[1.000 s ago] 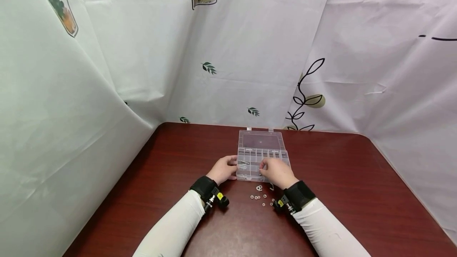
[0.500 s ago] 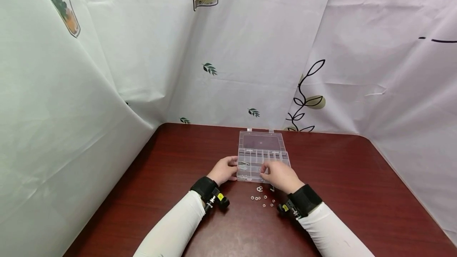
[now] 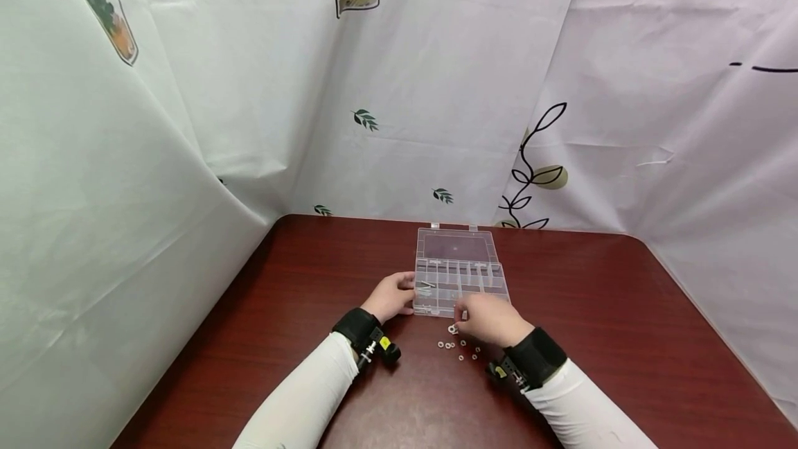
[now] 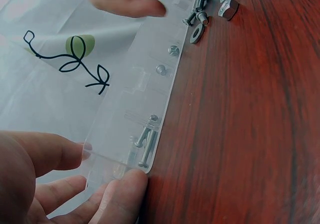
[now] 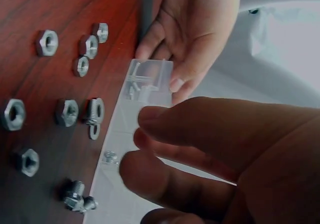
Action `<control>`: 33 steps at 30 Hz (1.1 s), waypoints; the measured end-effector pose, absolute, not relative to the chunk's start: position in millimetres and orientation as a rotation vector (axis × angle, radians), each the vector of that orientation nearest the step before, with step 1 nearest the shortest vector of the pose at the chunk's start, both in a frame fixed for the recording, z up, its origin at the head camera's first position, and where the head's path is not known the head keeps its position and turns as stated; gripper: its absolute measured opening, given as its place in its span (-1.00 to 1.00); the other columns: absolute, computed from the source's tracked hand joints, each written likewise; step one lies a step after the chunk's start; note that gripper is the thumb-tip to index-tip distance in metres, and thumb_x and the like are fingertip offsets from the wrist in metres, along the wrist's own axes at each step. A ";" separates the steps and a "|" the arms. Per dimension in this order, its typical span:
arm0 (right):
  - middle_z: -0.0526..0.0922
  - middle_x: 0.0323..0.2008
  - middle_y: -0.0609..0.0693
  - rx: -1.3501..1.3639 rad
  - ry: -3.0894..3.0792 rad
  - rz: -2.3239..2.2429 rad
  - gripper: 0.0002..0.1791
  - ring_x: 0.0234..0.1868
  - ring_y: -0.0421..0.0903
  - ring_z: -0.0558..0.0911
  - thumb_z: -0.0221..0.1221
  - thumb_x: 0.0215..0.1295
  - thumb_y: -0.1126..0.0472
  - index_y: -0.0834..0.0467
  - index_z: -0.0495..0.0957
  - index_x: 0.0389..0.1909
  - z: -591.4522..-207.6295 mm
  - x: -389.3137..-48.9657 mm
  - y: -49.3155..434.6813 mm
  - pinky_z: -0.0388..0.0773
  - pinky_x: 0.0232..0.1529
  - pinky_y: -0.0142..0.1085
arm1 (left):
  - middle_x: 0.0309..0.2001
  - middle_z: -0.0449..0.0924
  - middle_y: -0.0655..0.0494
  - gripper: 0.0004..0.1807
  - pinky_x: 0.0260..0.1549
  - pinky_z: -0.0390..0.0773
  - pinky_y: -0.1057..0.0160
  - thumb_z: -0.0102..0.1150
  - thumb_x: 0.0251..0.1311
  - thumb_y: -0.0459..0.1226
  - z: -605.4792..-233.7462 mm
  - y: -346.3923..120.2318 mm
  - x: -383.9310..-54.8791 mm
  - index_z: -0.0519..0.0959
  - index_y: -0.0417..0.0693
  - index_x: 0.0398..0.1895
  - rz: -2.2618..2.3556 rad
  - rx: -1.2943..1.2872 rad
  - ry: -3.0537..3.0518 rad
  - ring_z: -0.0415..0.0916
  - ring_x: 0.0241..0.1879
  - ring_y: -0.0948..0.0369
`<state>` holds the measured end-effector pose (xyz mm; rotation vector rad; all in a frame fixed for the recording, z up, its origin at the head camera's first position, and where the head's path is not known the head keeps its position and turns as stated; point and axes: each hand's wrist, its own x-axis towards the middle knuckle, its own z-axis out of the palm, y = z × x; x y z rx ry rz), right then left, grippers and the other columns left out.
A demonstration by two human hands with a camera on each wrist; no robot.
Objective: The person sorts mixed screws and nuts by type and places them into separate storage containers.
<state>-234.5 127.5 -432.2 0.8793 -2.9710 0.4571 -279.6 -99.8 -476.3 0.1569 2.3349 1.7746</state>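
Note:
A clear plastic compartment box point(image 3: 447, 289) lies on the table with its lid laid back. My left hand point(image 3: 389, 296) grips the box's left end between thumb and fingers. Over the front edge hovers my right hand point(image 3: 492, 317), thumb and fingertips apart with nothing visible between them. Long bolts point(image 4: 147, 144) lie in the left compartment, and small screws point(image 5: 110, 157) sit further along the front. Several hex nuts point(image 5: 47, 43) are scattered on the table before the box. Beside them are washers point(image 4: 197, 33) and a cluster of short bolts point(image 5: 76, 198) close to the box edge.
The dark red wooden table point(image 3: 337, 262) extends on both sides of the box. Behind it hangs a white printed cloth point(image 3: 399, 158), which also covers both sides. Each wrist wears a black strap point(image 3: 357, 329) with a small camera.
My right hand has drawn back from over the compartments toward the front edge, and its fingers now hang lower, near the loose hardware. The left hand stays on the box.

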 end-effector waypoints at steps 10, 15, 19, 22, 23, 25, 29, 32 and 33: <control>0.41 -0.67 -0.25 0.867 -3.023 0.455 -0.70 -0.61 -0.24 0.38 0.36 0.10 0.18 -0.09 0.46 -0.67 -442.0 -233.3 122.8 0.33 -0.60 -0.31 | 0.11 0.50 -0.22 -0.46 -0.37 0.72 0.18 0.12 0.33 -0.43 -474.7 -99.6 -279.1 0.36 -0.25 0.38 1.777 0.164 2.336 0.59 -0.10 0.06; 0.40 -0.67 -0.24 0.875 -3.009 0.448 -0.71 -0.63 -0.23 0.36 0.33 0.12 0.21 -0.08 0.46 -0.68 -443.7 -232.6 120.9 0.31 -0.62 -0.31 | 0.11 0.50 -0.21 -0.45 -0.37 0.72 0.18 0.12 0.33 -0.44 -476.0 -99.5 -280.0 0.35 -0.25 0.39 1.785 0.165 2.326 0.58 -0.09 0.06; 0.40 -0.68 -0.24 0.881 -3.026 0.439 -0.68 -0.63 -0.24 0.36 0.33 0.13 0.22 -0.08 0.44 -0.69 -446.2 -232.9 119.9 0.31 -0.61 -0.33 | 0.12 0.50 -0.21 -0.46 -0.36 0.72 0.18 0.12 0.34 -0.44 -476.6 -99.6 -280.1 0.35 -0.24 0.39 1.785 0.156 2.323 0.59 -0.08 0.06; 0.40 -0.68 -0.24 0.876 -3.040 0.438 -0.68 -0.63 -0.25 0.36 0.34 0.11 0.22 -0.07 0.43 -0.70 -447.5 -232.8 119.6 0.32 -0.61 -0.32 | 0.12 0.50 -0.23 -0.45 -0.36 0.72 0.18 0.12 0.34 -0.44 -476.4 -99.8 -279.6 0.34 -0.26 0.39 1.784 0.163 2.323 0.59 -0.08 0.05; 0.40 -0.68 -0.24 0.873 -3.042 0.439 -0.68 -0.63 -0.25 0.37 0.34 0.11 0.22 -0.07 0.43 -0.69 -447.8 -232.6 119.6 0.32 -0.61 -0.32 | 0.12 0.50 -0.23 -0.45 -0.36 0.72 0.18 0.12 0.34 -0.44 -476.3 -99.8 -279.4 0.34 -0.26 0.39 1.784 0.162 2.323 0.59 -0.08 0.04; 0.39 -0.68 -0.24 0.869 -3.040 0.439 -0.68 -0.63 -0.25 0.37 0.34 0.11 0.22 -0.07 0.43 -0.69 -448.6 -232.6 119.6 0.32 -0.62 -0.32 | 0.12 0.50 -0.23 -0.45 -0.36 0.72 0.17 0.12 0.34 -0.44 -475.8 -99.9 -278.8 0.34 -0.27 0.39 1.786 0.166 2.322 0.59 -0.08 0.03; 0.39 -0.68 -0.24 0.862 -3.037 0.444 -0.69 -0.64 -0.24 0.37 0.33 0.12 0.22 -0.07 0.44 -0.68 -449.3 -232.5 120.0 0.32 -0.62 -0.32 | 0.12 0.49 -0.23 -0.46 -0.35 0.72 0.17 0.12 0.34 -0.44 -475.7 -100.0 -278.8 0.35 -0.25 0.39 1.782 0.160 2.325 0.59 -0.07 0.04; 0.40 -0.68 -0.24 0.855 -3.037 0.432 -0.71 -0.64 -0.25 0.37 0.31 0.12 0.22 -0.07 0.45 -0.67 -449.5 -233.1 119.9 0.33 -0.62 -0.32 | 0.12 0.50 -0.22 -0.46 -0.35 0.72 0.18 0.12 0.35 -0.43 -475.9 -100.1 -279.1 0.35 -0.24 0.39 1.775 0.159 2.332 0.59 -0.08 0.06; 0.40 -0.68 -0.24 0.858 -3.034 0.427 -0.72 -0.65 -0.25 0.37 0.31 0.13 0.23 -0.06 0.46 -0.67 -449.3 -233.3 119.7 0.34 -0.62 -0.32 | 0.12 0.50 -0.21 -0.46 -0.35 0.72 0.18 0.12 0.35 -0.43 -475.9 -100.0 -279.1 0.35 -0.23 0.39 1.774 0.160 2.334 0.60 -0.08 0.06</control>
